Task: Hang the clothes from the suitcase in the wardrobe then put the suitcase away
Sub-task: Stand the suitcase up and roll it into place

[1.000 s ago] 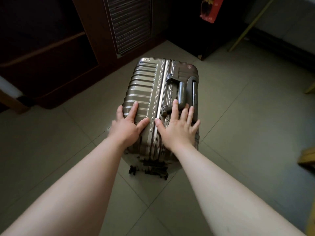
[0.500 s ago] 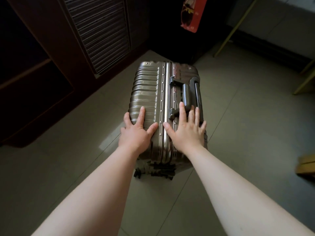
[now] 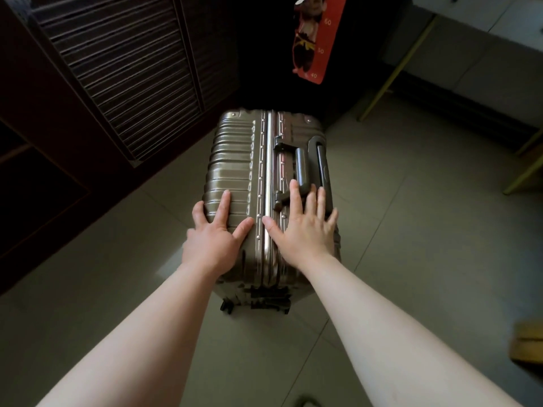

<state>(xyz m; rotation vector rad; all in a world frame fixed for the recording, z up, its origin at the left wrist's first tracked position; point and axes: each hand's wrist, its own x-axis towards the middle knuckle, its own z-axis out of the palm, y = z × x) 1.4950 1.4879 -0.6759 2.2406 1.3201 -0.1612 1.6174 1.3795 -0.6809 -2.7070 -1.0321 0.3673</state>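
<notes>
Head view: a person is leaning over a closed suitcase (image 3: 244, 177) and pushing it across the floor (image 3: 411, 230) with both arms stretched out.
Suitcase: it is lying with its carry handle (image 3: 299, 168) facing up and its wheels (image 3: 255, 301) at the near end. Its far end is reaching the far edge of the lit tiles, where a dark corner begins.
Left hand (image 3: 211, 242): it is pressing flat on the ribbed shell left of the metal seam. Its fingers (image 3: 224, 204) are lying straight and spread, gripping nothing.
Right hand (image 3: 302, 233): it is pressing flat right of the seam. Its fingers (image 3: 295, 195) are lying wide and straight, with the tips touching the near end of the carry handle but not curling round it.
Change: over the last second the suitcase is sliding away from the person. The louvred wardrobe (image 3: 123, 74), which was ahead and to the left, is now running alongside its left side. The red chart (image 3: 317, 39) above the corner is looming larger. Both palms are keeping their places on the shell.
Meaning: the case is shut and no clothes are showing, so the hanging is probably finished and the putting-away is under way and close to done.
Next: a short straight push is likely all that is remaining.
Caution: the far left corner is passing near the wardrobe, so any drift left is risking a scrape.
</notes>
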